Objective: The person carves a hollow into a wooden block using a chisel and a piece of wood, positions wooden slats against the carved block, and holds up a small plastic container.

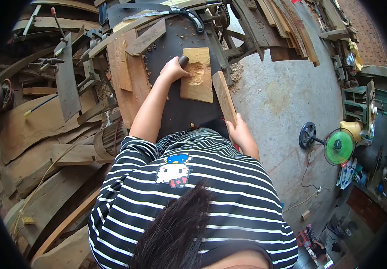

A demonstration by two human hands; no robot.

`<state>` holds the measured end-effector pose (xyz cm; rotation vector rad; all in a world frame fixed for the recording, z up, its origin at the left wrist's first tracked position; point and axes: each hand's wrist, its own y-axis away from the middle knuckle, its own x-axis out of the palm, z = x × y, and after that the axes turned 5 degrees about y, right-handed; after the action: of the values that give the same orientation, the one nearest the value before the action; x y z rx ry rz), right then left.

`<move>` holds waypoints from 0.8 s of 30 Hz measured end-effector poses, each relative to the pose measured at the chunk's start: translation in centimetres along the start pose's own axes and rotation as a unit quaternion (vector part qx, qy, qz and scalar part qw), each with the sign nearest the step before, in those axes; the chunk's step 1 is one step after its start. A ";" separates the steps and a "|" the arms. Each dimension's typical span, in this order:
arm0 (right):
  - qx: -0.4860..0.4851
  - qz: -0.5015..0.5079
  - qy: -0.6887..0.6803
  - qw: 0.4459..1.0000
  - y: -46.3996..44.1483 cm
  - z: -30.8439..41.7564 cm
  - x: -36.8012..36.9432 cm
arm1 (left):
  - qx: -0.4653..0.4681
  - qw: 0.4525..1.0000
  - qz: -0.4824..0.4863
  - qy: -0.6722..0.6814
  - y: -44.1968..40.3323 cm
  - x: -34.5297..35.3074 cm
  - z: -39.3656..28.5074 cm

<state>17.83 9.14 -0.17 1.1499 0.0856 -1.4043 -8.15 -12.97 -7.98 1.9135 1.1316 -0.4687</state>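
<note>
On the dark work surface [175,110] lies a rectangular wooden block [201,94] with a rough hollow carved in its upper part. My left hand [174,70] is closed around a dark-handled tool [183,61] at the block's left edge; the tool's lower end is hidden by the hand. On the right, my right hand [239,131] grips the near end of a flat wooden board [224,96], which slants up beside the block's right side. Wood chips are scattered on the surface beyond the block.
A folding saw [195,21] lies at the far end of the surface. Planks [128,76] line the left side, with a wood pile [36,157] farther left. More boards [287,27] are at the upper right. A green fan [338,146] stands on the floor, right.
</note>
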 end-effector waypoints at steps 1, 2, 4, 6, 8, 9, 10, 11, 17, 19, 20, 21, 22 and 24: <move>0.000 -0.001 0.001 1.000 0.0 -0.1 0.0 | 0.001 1.000 -0.001 0.001 0.1 -0.3 -0.3; -0.001 -0.002 0.005 1.000 -0.1 -0.2 0.1 | -0.019 0.999 0.023 0.018 0.2 -0.7 -0.6; -0.003 -0.002 0.011 1.000 -0.1 -0.2 0.0 | -0.039 0.998 0.046 0.037 0.7 -1.1 -1.1; 0.005 0.004 -0.004 1.000 -0.1 0.0 -0.2 | -0.037 0.999 0.013 -0.006 1.3 -1.1 -1.5; 0.010 0.000 -0.004 1.000 0.1 0.3 -0.3 | -0.051 0.999 -0.004 0.004 1.5 -0.9 -1.8; 0.015 -0.005 -0.004 1.000 0.2 0.4 -0.3 | -0.064 0.998 -0.021 0.015 1.6 -0.8 -1.9; 0.015 -0.005 -0.003 1.000 0.1 0.4 -0.2 | -0.065 0.998 -0.021 0.015 1.8 -0.8 -2.1; 0.010 -0.008 -0.002 1.000 0.1 0.3 -0.2 | -0.077 0.996 -0.031 0.017 1.9 -0.7 -2.2; 0.016 0.007 -0.002 1.000 -0.1 0.1 -0.2 | -0.084 0.996 -0.036 -0.014 2.8 -1.0 -3.4; 0.013 0.000 0.003 1.000 0.0 0.2 -0.3 | -0.080 0.996 -0.024 -0.028 2.3 -0.8 -2.8; 0.016 0.006 -0.003 1.000 0.0 0.3 -0.3 | -0.058 0.998 -0.012 -0.018 1.6 -0.5 -2.0; 0.018 0.011 -0.009 1.000 0.0 0.4 -0.4 | -0.036 0.999 -0.001 -0.008 0.8 -0.3 -1.1; 0.018 0.011 -0.008 1.000 0.0 0.3 -0.4 | -0.035 0.999 -0.001 -0.008 0.5 -0.5 -1.0; 0.007 0.012 -0.006 1.000 -0.2 0.1 -0.3 | -0.029 0.999 0.037 -0.019 0.2 -0.7 -0.7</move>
<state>17.58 9.33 -0.02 1.1494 0.0535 -1.3926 -8.37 -12.79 -7.00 1.8821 1.0349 -0.4241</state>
